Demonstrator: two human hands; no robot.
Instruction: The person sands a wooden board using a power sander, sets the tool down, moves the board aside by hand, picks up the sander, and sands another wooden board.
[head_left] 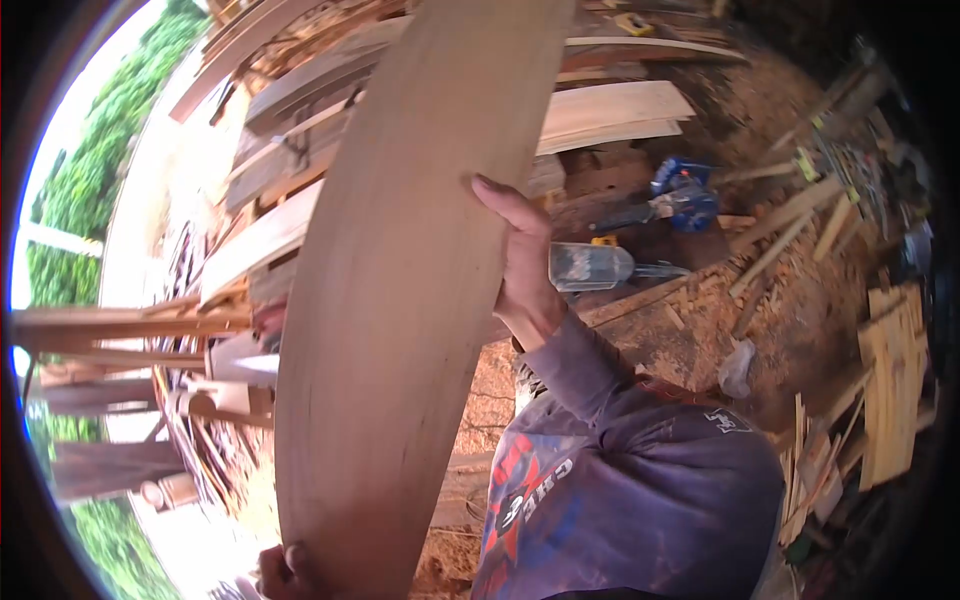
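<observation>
Board (400, 280), long, wide, pale brown, held up close to cam, slanting from top edge of view down to btm, approx. mid-frame. Right hand (525, 265) clasped on its R edge, thumb flat on near face, fingers out of sight behind; can't tell exact finger spread. Left hand (280, 575) curled at lower L edge of same board, thumb against wood, rest dim + partly cut off by frame. Purple-grey sleeve (590, 370) running from R wrist to printed shirt (640, 500), btm R.

Near R hand, on its R side: clear-sided tool (590, 267) w/ bit of yellow; just above that, blue tool (688, 200). Behind board, more planks (612, 112), pale ends out to R, others out to L. Sawdust (800, 290) on ground, w/ loose sticks. Whitish plastic (737, 368) lying on it, R of sleeve. Far R, yellowish wood pcs (893, 390), piled. Far L, greenery (70, 240).
</observation>
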